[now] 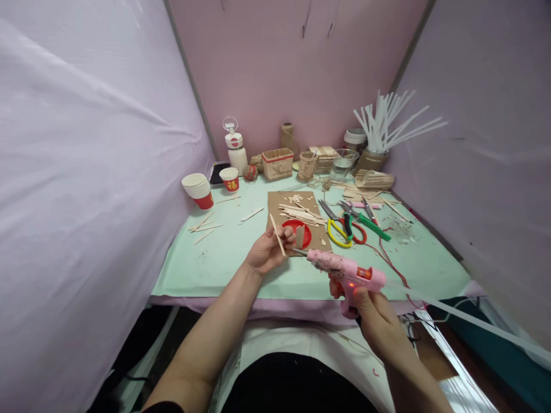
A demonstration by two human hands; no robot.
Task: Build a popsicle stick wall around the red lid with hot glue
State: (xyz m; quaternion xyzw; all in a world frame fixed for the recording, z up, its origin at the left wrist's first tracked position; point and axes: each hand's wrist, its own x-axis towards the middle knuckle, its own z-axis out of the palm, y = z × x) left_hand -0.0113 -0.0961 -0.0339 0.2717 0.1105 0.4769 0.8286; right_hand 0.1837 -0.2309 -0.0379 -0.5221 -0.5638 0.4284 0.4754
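Observation:
My left hand [267,252] is closed on a thin wooden craft stick [278,234], held at a slant above the table. Wrapped round the handle of a pink glue gun [340,269] is my right hand [376,315]. An orange light glows on the gun, and a long white glue stick [473,322] trails from its back. The metal nozzle points left, close to my left fingers; whether it touches the stick I cannot tell. Behind my left hand, a red round dish [307,236] and a pile of craft sticks [301,214] lie on a brown cardboard sheet [275,201].
Scissors with yellow and orange handles [339,234] and green-handled pliers [372,225] lie right of the cardboard. Paper cups [198,190] stand at left. Along the back are a white bottle [236,156], a small basket [278,165], a glass bowl of water [342,166] and white glue sticks [383,123].

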